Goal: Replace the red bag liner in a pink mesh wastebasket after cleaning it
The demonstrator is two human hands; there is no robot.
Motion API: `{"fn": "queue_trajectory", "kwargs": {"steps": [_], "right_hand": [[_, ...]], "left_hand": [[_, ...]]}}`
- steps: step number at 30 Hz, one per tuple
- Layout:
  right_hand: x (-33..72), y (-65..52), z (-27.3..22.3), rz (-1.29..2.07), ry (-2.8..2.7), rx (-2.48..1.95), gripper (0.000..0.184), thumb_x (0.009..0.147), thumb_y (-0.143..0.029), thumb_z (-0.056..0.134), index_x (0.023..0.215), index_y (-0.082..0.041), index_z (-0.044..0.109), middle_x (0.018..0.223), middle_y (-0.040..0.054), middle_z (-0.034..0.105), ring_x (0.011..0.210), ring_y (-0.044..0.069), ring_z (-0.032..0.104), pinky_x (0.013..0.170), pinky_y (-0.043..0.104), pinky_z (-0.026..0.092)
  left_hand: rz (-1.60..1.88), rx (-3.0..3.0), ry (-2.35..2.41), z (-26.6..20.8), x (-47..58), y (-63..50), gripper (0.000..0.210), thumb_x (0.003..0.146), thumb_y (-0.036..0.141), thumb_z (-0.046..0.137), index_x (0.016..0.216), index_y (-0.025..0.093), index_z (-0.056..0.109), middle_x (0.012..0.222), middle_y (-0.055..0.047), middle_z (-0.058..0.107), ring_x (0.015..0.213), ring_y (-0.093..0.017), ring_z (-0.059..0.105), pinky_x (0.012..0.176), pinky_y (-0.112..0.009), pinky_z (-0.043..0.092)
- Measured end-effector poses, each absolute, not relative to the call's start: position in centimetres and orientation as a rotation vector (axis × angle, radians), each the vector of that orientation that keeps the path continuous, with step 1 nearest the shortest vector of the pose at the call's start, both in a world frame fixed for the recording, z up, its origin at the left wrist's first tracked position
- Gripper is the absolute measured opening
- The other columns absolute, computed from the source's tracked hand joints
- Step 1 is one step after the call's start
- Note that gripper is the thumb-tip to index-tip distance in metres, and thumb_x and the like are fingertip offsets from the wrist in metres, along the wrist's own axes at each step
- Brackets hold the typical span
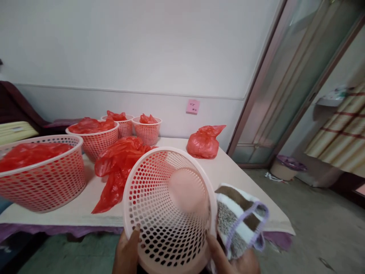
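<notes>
A pale pink plastic basket (pixel 168 224) with a perforated wall is tilted so that I look into it; nothing lies inside. My left hand (pixel 127 251) grips its lower left rim, thumb over the edge. At the lower right, my right hand (pixel 225 255) holds the rim with the thumb and also has a striped cloth (pixel 241 217) in brown, white and grey with a purple hem. That cloth hangs against the basket's outer right side. Just beyond the basket, a crumpled red plastic bag (pixel 116 167) lies on the white table (pixel 225 171).
Several pink baskets holding red bags stand on the left, the nearest basket (pixel 42 186) being large. A knotted red bag (pixel 203 142) sits at the back right. On the wall is a pink note (pixel 193 107). A lined bin (pixel 285 167) stands on the floor, right.
</notes>
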State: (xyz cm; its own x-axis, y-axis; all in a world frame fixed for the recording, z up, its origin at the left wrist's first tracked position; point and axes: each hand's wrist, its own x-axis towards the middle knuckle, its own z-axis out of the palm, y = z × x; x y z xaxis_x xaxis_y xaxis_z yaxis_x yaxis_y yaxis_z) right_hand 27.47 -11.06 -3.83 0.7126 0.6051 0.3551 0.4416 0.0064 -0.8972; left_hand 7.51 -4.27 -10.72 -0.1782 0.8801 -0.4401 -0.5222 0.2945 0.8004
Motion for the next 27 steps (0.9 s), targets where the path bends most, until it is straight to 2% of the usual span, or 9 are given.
{"fn": "queue_trajectory", "kwargs": {"steps": [4, 7, 10, 13, 15, 17, 19, 23, 27], "right_hand": [[27.6, -10.4, -2.2, 0.14, -0.879, -1.614, 0.053, 0.069, -0.059, 0.067, 0.097, -0.015, 0.071, 0.093, 0.0142, 0.074, 0.096, 0.033, 0.068, 0.081, 0.04, 0.056], [28.0, -10.2, -2.1, 0.17, -0.747, -1.673, 0.053, 0.068, -0.06, 0.067, 0.094, -0.015, 0.071, 0.089, 0.0135, 0.075, 0.093, 0.034, 0.069, 0.079, 0.041, 0.055], [28.8, -9.8, -2.1, 0.246, -0.687, -1.679, 0.057, 0.065, -0.063, 0.069, 0.096, -0.015, 0.071, 0.088, 0.012, 0.075, 0.093, 0.033, 0.069, 0.084, 0.043, 0.054], [29.5, -9.4, -2.2, 0.348, -0.716, -1.582, 0.056, 0.063, -0.06, 0.072, 0.096, -0.014, 0.071, 0.09, 0.0115, 0.076, 0.087, 0.03, 0.07, 0.08, 0.039, 0.055], [29.2, -9.2, -2.3, 0.359, -0.744, -1.58, 0.053, 0.062, -0.057, 0.074, 0.094, -0.014, 0.071, 0.086, 0.0107, 0.076, 0.081, 0.029, 0.071, 0.073, 0.037, 0.056], [28.3, -9.4, -2.2, 0.32, -0.796, -1.585, 0.049, 0.062, -0.054, 0.074, 0.091, -0.015, 0.071, 0.08, 0.0088, 0.075, 0.074, 0.027, 0.069, 0.068, 0.035, 0.055], [27.2, -9.7, -1.9, 0.297, -0.882, -1.518, 0.046, 0.066, -0.053, 0.073, 0.093, -0.016, 0.071, 0.08, 0.0071, 0.075, 0.073, 0.025, 0.069, 0.068, 0.034, 0.055], [26.1, -10.1, -1.1, 0.244, -1.221, -1.261, 0.029, 0.085, -0.036, 0.058, 0.107, -0.021, 0.069, 0.099, 0.0072, 0.074, 0.09, 0.024, 0.069, 0.081, 0.034, 0.055], [27.0, -8.7, -1.8, -0.183, -1.666, -1.11, 0.032, 0.08, -0.009, 0.05, 0.104, -0.022, 0.068, 0.1, 0.0099, 0.071, 0.094, 0.024, 0.067, 0.079, 0.035, 0.056]], "left_hand": [[1.323, 0.666, 1.189, -11.9, 7.2, -4.1, 0.061, 0.078, 0.046, 0.067, 0.131, 0.019, 0.051, 0.112, -0.009, 0.071, 0.112, -0.028, 0.063, 0.1, -0.041, 0.048], [1.325, 1.009, 1.406, -12.4, 5.9, -4.5, 0.069, 0.079, 0.059, 0.06, 0.13, 0.014, 0.051, 0.122, -0.015, 0.064, 0.116, -0.033, 0.059, 0.101, -0.048, 0.047], [1.449, 1.407, 1.79, -12.6, 4.1, -5.5, 0.065, 0.082, 0.053, 0.059, 0.135, 0.017, 0.046, 0.134, -0.018, 0.053, 0.121, -0.035, 0.055, 0.1, -0.055, 0.047], [1.423, 2.227, 1.495, -11.9, 3.7, -6.2, 0.059, 0.078, 0.038, 0.069, 0.132, 0.027, 0.051, 0.131, -0.011, 0.061, 0.121, -0.028, 0.058, 0.102, -0.041, 0.049], [1.236, 2.733, 1.064, -11.0, 4.6, -6.0, 0.051, 0.078, 0.033, 0.07, 0.127, 0.027, 0.056, 0.116, -0.007, 0.071, 0.107, -0.022, 0.067, 0.093, -0.029, 0.054], [1.125, 2.95, 0.853, -10.3, 5.8, -5.6, 0.036, 0.08, 0.03, 0.066, 0.116, 0.023, 0.063, 0.1, -0.006, 0.077, 0.088, -0.019, 0.073, 0.079, -0.022, 0.059], [1.064, 2.917, 0.844, -10.0, 6.7, -5.2, 0.026, 0.079, 0.024, 0.066, 0.105, 0.022, 0.07, 0.091, -0.006, 0.078, 0.077, -0.019, 0.074, 0.069, -0.021, 0.059], [0.961, 2.481, 0.943, -10.2, 6.3, -5.3, 0.038, 0.074, 0.017, 0.07, 0.108, 0.033, 0.073, 0.101, -0.006, 0.078, 0.088, -0.022, 0.075, 0.077, -0.022, 0.059], [0.928, 2.089, 0.892, -10.0, 5.9, -6.3, 0.033, 0.077, 0.027, 0.07, 0.109, 0.035, 0.074, 0.106, -0.007, 0.077, 0.093, -0.024, 0.074, 0.079, -0.022, 0.059]]}}
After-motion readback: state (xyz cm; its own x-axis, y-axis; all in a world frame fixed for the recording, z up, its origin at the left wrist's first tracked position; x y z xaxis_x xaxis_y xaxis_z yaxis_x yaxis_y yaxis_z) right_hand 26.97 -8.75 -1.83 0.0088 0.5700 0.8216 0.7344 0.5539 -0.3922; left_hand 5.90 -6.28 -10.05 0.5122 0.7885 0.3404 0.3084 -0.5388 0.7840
